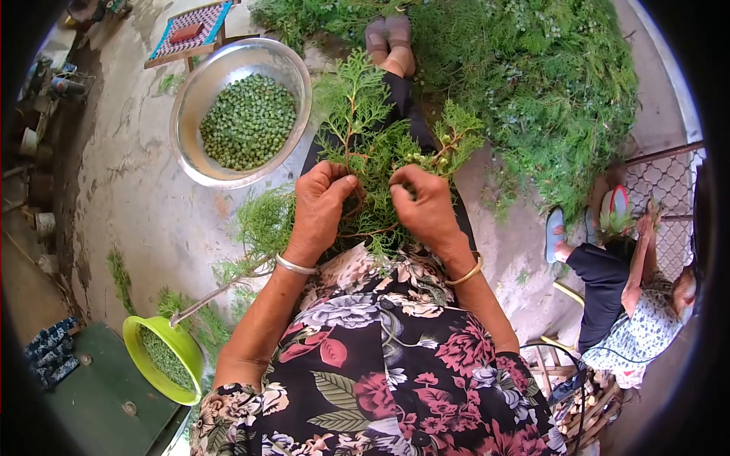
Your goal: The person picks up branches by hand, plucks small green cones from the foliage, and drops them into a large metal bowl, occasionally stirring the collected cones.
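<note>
An evergreen branch with flat, scaly green sprays and a brown stem lies over my lap. My left hand is closed, thumb against the bent fingers, around part of its stem. Close to a side sprig bearing small pale-green cones, my right hand has its thumb and fingers curled together; what they pinch is hidden. Beyond my left hand, a wide metal basin holds many small green cones.
A lime-green bowl of small green pieces stands by a dark green box. Cut evergreen branches are heaped at the far right. A small woven stool is behind the basin. Another person sits at the right, holding greenery.
</note>
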A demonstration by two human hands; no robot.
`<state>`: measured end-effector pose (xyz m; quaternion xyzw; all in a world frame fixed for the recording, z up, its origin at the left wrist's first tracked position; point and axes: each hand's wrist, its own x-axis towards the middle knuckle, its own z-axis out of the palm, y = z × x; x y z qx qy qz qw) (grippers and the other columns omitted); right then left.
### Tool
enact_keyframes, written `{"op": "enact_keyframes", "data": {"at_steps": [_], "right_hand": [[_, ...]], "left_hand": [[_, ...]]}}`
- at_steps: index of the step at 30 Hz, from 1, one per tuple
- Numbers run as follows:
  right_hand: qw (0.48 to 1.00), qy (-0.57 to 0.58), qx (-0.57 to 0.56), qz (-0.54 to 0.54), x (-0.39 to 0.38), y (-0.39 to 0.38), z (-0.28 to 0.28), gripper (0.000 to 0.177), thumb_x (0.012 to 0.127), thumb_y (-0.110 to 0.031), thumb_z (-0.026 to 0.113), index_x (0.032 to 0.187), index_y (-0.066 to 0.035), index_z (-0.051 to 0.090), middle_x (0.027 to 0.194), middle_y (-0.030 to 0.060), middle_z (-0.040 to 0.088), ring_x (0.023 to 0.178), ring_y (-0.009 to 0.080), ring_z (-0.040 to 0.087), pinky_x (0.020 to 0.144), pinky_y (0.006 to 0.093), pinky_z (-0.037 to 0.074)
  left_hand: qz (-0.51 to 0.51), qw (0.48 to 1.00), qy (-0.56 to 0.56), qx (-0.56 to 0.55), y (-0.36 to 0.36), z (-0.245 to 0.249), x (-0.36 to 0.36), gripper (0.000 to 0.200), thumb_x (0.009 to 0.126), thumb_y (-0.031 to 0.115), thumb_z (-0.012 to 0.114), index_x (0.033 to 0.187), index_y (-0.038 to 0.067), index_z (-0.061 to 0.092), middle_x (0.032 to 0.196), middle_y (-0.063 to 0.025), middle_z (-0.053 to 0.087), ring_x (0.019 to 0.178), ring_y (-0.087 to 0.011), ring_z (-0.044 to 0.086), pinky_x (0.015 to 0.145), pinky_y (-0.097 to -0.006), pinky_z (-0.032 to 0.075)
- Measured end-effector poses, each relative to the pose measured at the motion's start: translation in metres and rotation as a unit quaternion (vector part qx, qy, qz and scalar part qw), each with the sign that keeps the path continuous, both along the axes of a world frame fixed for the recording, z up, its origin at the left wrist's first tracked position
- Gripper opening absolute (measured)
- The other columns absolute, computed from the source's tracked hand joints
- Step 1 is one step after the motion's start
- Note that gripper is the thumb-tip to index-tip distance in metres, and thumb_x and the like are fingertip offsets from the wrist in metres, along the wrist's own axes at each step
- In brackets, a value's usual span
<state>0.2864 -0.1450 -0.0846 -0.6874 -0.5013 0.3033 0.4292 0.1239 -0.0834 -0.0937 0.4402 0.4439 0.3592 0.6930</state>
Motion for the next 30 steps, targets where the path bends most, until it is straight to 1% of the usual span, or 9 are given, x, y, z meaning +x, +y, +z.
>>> {"op": "enact_keyframes", "data": {"at_steps": [3, 10, 16, 19, 20, 22, 26, 28, 30], "right_hand": [[0.989, -0.078, -0.005, 0.124, -0.006, 0.001, -0.003, 0.009, 0.072, -0.001, 0.062, 0.079, 0.002, 0.059, 0.073, 0.0202, 0.061, 0.07, 0.0389, 0.059, 0.064, 0.043, 0.048], [0.987, -0.083, 0.004, 0.138, -0.018, 0.007, -0.002, 0.011, 0.071, 0.0, 0.062, 0.081, 0.003, 0.058, 0.076, 0.0212, 0.059, 0.076, 0.0386, 0.059, 0.066, 0.0434, 0.047], [0.986, -0.031, -0.066, 0.151, -0.01, 0.006, 0.012, 0.014, 0.07, -0.003, 0.06, 0.081, 0.005, 0.059, 0.064, 0.0164, 0.059, 0.056, 0.0267, 0.057, 0.054, 0.0355, 0.044], [0.935, 0.265, -0.193, 0.134, 0.001, -0.001, 0.029, 0.01, 0.076, -0.007, 0.062, 0.08, 0.002, 0.062, 0.061, -0.0014, 0.054, 0.052, 0.0075, 0.05, 0.046, 0.0221, 0.037], [0.937, 0.263, -0.19, 0.13, 0.007, -0.003, 0.029, 0.01, 0.076, -0.007, 0.062, 0.08, 0.002, 0.062, 0.061, -0.0014, 0.054, 0.052, 0.0075, 0.05, 0.046, 0.0221, 0.037], [0.851, 0.508, -0.116, 0.064, 0.021, -0.004, 0.03, 0.01, 0.079, -0.01, 0.064, 0.083, 0.0, 0.062, 0.064, -0.0011, 0.057, 0.052, 0.0063, 0.05, 0.046, 0.0187, 0.037], [0.911, 0.398, -0.104, 0.018, 0.025, -0.007, 0.031, 0.011, 0.08, -0.009, 0.063, 0.085, 0.0, 0.061, 0.066, -0.0006, 0.058, 0.053, 0.0045, 0.052, 0.045, 0.0176, 0.039], [0.918, 0.382, -0.109, 0.017, 0.024, -0.007, 0.031, 0.011, 0.081, -0.009, 0.062, 0.086, 0.0, 0.061, 0.065, -0.0008, 0.057, 0.053, 0.0042, 0.052, 0.045, 0.0171, 0.039], [0.903, 0.42, -0.093, 0.016, 0.023, -0.008, 0.032, 0.011, 0.08, -0.009, 0.062, 0.086, 0.0, 0.061, 0.066, -0.0011, 0.057, 0.053, 0.0043, 0.052, 0.046, 0.017, 0.039]], "left_hand": [[-0.012, 1.0, 0.004, 0.016, 0.001, -0.006, -0.002, 0.005, 0.085, 0.002, 0.058, 0.085, -0.003, 0.059, 0.076, -0.0022, 0.061, 0.066, -0.0059, 0.053, 0.061, -0.021, 0.044], [0.007, 0.999, -0.011, 0.036, 0.001, -0.015, -0.003, 0.007, 0.084, 0.003, 0.058, 0.085, -0.005, 0.06, 0.077, -0.0039, 0.063, 0.068, -0.0079, 0.055, 0.063, -0.0229, 0.047], [-0.012, 0.999, 0.03, 0.043, 0.0, -0.015, -0.005, 0.007, 0.086, 0.002, 0.057, 0.088, -0.003, 0.06, 0.08, -0.003, 0.062, 0.069, -0.0071, 0.054, 0.066, -0.0212, 0.045], [-0.002, 0.996, 0.05, 0.068, 0.002, -0.01, -0.005, 0.007, 0.086, 0.002, 0.056, 0.089, -0.004, 0.059, 0.081, -0.0032, 0.062, 0.068, -0.0073, 0.053, 0.065, -0.0216, 0.045], [0.006, 0.995, 0.064, 0.079, 0.005, -0.008, -0.005, 0.008, 0.086, 0.002, 0.055, 0.091, -0.004, 0.059, 0.082, -0.0034, 0.062, 0.067, -0.0072, 0.052, 0.065, -0.0217, 0.045], [0.023, 0.994, 0.048, 0.099, 0.009, -0.012, 0.002, 0.013, 0.086, 0.003, 0.056, 0.097, -0.005, 0.057, 0.086, -0.005, 0.063, 0.073, -0.0088, 0.056, 0.068, -0.0234, 0.046], [-0.025, 0.973, 0.176, 0.148, 0.008, 0.006, 0.01, 0.025, 0.083, 0.002, 0.059, 0.107, -0.006, 0.056, 0.102, -0.013, 0.063, 0.095, -0.0158, 0.061, 0.082, -0.0278, 0.048], [-0.007, 0.846, 0.278, 0.455, 0.008, 0.003, 0.013, 0.03, 0.083, 0.002, 0.059, 0.112, -0.005, 0.055, 0.104, -0.015, 0.063, 0.093, -0.0181, 0.062, 0.081, -0.0298, 0.049], [-0.009, 0.825, 0.262, 0.501, 0.005, 0.014, 0.016, 0.032, 0.083, 0.002, 0.059, 0.114, -0.005, 0.055, 0.101, -0.0165, 0.064, 0.091, -0.0228, 0.064, 0.078, -0.0309, 0.05]]}}
